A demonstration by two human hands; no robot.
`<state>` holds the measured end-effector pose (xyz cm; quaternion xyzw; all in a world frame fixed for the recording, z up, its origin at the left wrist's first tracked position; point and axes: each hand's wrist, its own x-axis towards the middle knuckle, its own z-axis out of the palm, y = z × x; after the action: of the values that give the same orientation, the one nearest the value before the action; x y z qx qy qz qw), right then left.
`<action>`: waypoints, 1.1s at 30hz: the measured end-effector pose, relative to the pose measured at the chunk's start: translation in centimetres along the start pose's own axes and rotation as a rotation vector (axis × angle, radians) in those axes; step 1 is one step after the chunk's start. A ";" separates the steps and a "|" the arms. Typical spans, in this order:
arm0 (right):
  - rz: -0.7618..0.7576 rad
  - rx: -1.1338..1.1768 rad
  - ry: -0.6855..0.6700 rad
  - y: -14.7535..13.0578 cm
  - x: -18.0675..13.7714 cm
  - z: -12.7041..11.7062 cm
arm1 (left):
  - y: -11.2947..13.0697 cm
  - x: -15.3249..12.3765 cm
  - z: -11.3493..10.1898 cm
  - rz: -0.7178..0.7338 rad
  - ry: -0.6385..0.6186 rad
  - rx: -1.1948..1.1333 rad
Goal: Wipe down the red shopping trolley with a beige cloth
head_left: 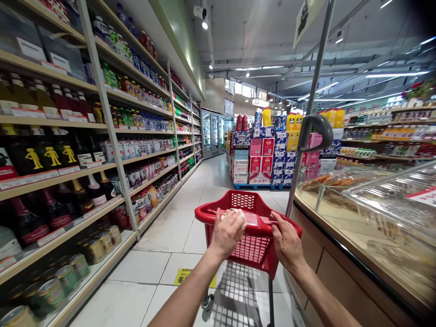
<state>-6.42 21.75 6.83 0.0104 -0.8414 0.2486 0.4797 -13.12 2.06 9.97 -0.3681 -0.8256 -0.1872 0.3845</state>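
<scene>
A red plastic shopping cart [254, 252] stands right in front of me, its basket walls full of holes. My left hand [229, 232] is closed over a crumpled white cloth [235, 217], pressed against the cart's handle. Whether it is cloth or tissue is hard to make out, since my fingers cover most of it. At the handle's right end, my right hand [286, 238] grips the red rim, with its thumb on the near side. A pale label strip [252, 220] on the handle shows between my hands.
Shelves of bottles and cans [146, 161] line the left side. A glass-sided food counter [327, 200] and a grey metal pole [308, 106] stand close on the right. Stacked drink cartons [260, 159] sit ahead. The tiled floor [200, 200] runs between them toward glass-door fridges [211, 129].
</scene>
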 end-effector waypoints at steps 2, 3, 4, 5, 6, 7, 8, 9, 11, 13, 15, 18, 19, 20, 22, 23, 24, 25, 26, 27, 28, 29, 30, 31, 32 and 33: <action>0.015 0.001 -0.007 0.3 -0.1 -0.1 | 0.6 0.6 0.2 -0.127 0.023 0.042; 0.023 0.012 -0.015 0.4 -0.1 -0.1 | 1.0 1.0 0.3 -0.177 0.033 0.057; 0.035 0.027 -0.021 0.5 -0.2 -0.2 | 1.5 1.3 0.5 -0.176 0.028 0.061; 0.053 0.043 -0.023 0.6 -0.2 -0.2 | 2.1 1.7 0.8 -0.121 0.008 0.053; 0.072 0.057 -0.022 0.6 -0.2 -0.3 | 2.8 2.0 1.2 -0.033 -0.020 0.036; 0.089 0.069 -0.019 0.6 -0.2 -0.4 | 3.4 2.2 1.5 0.057 -0.046 0.015; 0.099 0.080 -0.017 0.6 -0.2 -0.4 | 3.9 2.4 1.8 0.124 -0.065 -0.007; 0.102 0.095 -0.020 0.6 -0.2 -0.5 | 4.2 2.6 2.1 0.143 -0.066 -0.026; 0.100 0.128 -0.030 0.6 -0.2 -0.6 | 4.4 2.8 2.3 0.036 -0.027 -0.034; 0.107 0.150 -0.025 0.5 -0.3 -0.6 | 4.5 2.9 2.5 -0.082 0.003 -0.024; 0.125 0.158 -0.014 0.4 -0.4 -0.6 | 4.8 2.9 2.6 -0.004 -0.025 -0.034; 0.120 0.177 -0.019 0.4 -0.6 -0.8 | 5.1 2.9 2.4 0.221 -0.092 -0.089; 0.110 0.181 -0.020 0.3 -0.6 -0.8 | 5.0 3.0 2.2 0.202 -0.088 -0.095; 0.100 0.181 -0.018 0.3 -0.7 -0.9 | 4.7 3.1 2.0 0.129 -0.071 -0.091; 0.089 0.166 -0.010 0.1 -0.7 -1.0 | 4.3 3.3 1.6 -0.046 -0.034 -0.068; 0.087 0.153 -0.006 0.0 -0.7 -1.0 | 4.3 3.3 1.6 -0.083 -0.028 -0.061; 0.083 0.139 -0.002 0.0 -0.7 -1.0 | 4.5 3.2 1.7 -0.060 -0.038 -0.063; 0.074 0.127 0.000 -0.1 -0.8 -1.0 | 4.8 3.2 1.9 0.012 -0.056 -0.077; 0.061 0.119 0.000 0.0 -0.8 -1.0 | 5.2 3.0 2.1 0.104 -0.078 -0.099; 0.045 0.118 -0.002 0.0 -0.9 -1.1 | 5.5 2.9 2.3 0.192 -0.098 -0.122; 0.030 0.122 -0.005 0.1 -0.9 -1.3 | 5.6 2.9 2.3 0.250 -0.108 -0.142; 0.020 0.127 -0.008 0.2 -0.9 -1.4 | 5.5 2.9 2.2 0.260 -0.110 -0.157; 0.021 0.132 -0.006 0.3 -1.0 -1.6 | 5.2 2.9 1.9 0.209 -0.102 -0.159; 0.029 0.135 0.001 0.4 -1.0 -1.8 | 4.7 3.0 1.5 0.115 -0.088 -0.150; 0.040 0.135 0.013 0.4 -1.0 -1.9 | 4.3 3.1 1.2 0.009 -0.073 -0.134; 0.051 0.132 0.029 0.4 -1.0 -1.9 | 4.1 3.2 0.9 -0.084 -0.062 -0.117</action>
<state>-4.47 22.68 6.63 0.0167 -0.8161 0.3156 0.4838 -11.90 6.75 11.97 -0.3605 -0.8394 -0.2397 0.3285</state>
